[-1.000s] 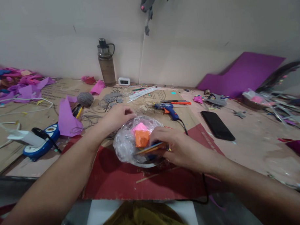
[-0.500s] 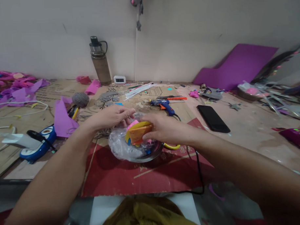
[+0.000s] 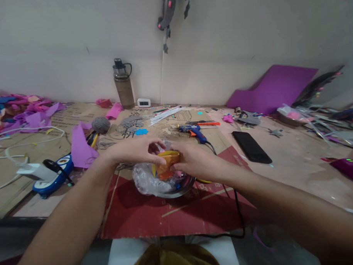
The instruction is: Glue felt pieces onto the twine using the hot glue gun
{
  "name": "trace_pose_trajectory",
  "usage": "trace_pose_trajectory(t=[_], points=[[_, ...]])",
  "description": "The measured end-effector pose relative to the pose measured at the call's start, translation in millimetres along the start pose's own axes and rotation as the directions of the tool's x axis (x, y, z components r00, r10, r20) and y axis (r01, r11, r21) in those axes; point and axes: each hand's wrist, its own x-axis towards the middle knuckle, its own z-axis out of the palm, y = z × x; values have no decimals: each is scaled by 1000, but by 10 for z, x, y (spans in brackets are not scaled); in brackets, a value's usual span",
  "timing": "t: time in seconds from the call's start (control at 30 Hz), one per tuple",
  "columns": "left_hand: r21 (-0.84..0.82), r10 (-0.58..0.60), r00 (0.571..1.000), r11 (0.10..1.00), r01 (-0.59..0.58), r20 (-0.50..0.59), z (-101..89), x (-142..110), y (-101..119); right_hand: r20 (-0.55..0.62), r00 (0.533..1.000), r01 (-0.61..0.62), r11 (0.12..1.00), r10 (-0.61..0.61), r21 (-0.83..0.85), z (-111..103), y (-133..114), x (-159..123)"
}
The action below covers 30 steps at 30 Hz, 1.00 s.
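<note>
My right hand [image 3: 191, 159] is closed on a small stack of flat orange craft pieces [image 3: 167, 163] with a yellow piece [image 3: 154, 171] along the edge, thumb in front. My left hand [image 3: 145, 152] curls round the stack's left side, its thumb lying over the front and its fingers partly hidden behind. A bit of pink shows between them. Below both hands stands a shiny metal bowl [image 3: 181, 191] lined with a crumpled clear plastic bag [image 3: 143, 182]. Small blue and pink bits lie in the bowl.
The bowl stands on red cardboard [image 3: 168, 221]. Behind it lie a blue glue gun [image 3: 198, 133], white sticks [image 3: 166, 115] and grey yarn [image 3: 101, 125]. A phone [image 3: 251, 147] is right; a blue power strip [image 3: 53, 179] with cables is left. A bottle [image 3: 124, 90] stands near the wall.
My left hand has come down and right, and its thumb now lies over the orange and yellow stack. My right hand still holds the stack. The whole view has shifted slightly.
</note>
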Motion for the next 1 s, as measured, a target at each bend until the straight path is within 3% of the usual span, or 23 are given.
trace_pose_trajectory(t=[0.2,0.4,0.57,0.7,0.8,0.9,1.0], points=[[77,59,998,995,-58,-8,77,9,67,-54,999,10,996,-5,91,56,-48,5],[70,49,997,997,-44,-64,169,75,162,-210,977,18,975,29,221,65,39,-25],[-212,-34,990,977,4,-137,101,49,117,-304,951,93,889,54,449,11,196,2],[-514,-49,991,857,-23,-126,62,32,18,-306,914,51,671,267,740,10,342,44],[-630,-68,981,774,-63,-181,63,57,-48,-255,904,21,558,344,829,27,408,44],[-717,-68,977,690,-100,-202,68,95,-97,-244,915,15,577,321,816,56,428,20],[-774,-59,983,626,-97,-172,63,117,-121,-266,935,29,695,236,719,77,408,-24]])
